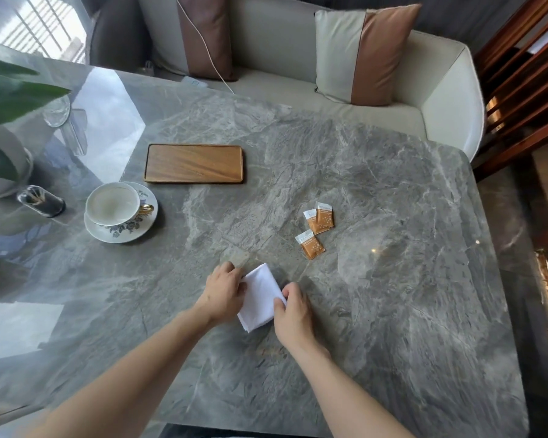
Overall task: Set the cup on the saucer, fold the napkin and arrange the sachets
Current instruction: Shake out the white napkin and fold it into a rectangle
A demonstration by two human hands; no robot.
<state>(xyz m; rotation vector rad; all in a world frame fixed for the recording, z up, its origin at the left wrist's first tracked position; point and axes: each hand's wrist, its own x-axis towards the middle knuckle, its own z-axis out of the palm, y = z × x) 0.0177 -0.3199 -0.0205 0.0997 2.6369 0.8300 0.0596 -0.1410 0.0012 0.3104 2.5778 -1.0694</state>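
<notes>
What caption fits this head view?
Both hands fold white napkin on grey marble table; floral cup on saucer.

Counting from the wooden tray [194, 163]: one tray, one cup [113, 203] on one saucer [121, 230] just near-left of it, one dark toothpick holder [41, 201] further left, one clear glass [57, 111] far-left of it, one potted plant [0, 128] at the left edge. Three orange-and-white sachets [318, 218], near-right of the tray, two overlapping and one [309, 245] apart; one white napkin [260, 297] nearer to me than the tray, with my two hands on it, left hand [225, 290] and right hand [293, 312]. Beyond the tray: one sofa [298, 52], two cushions [366, 53], one white cable [203, 42].
</notes>
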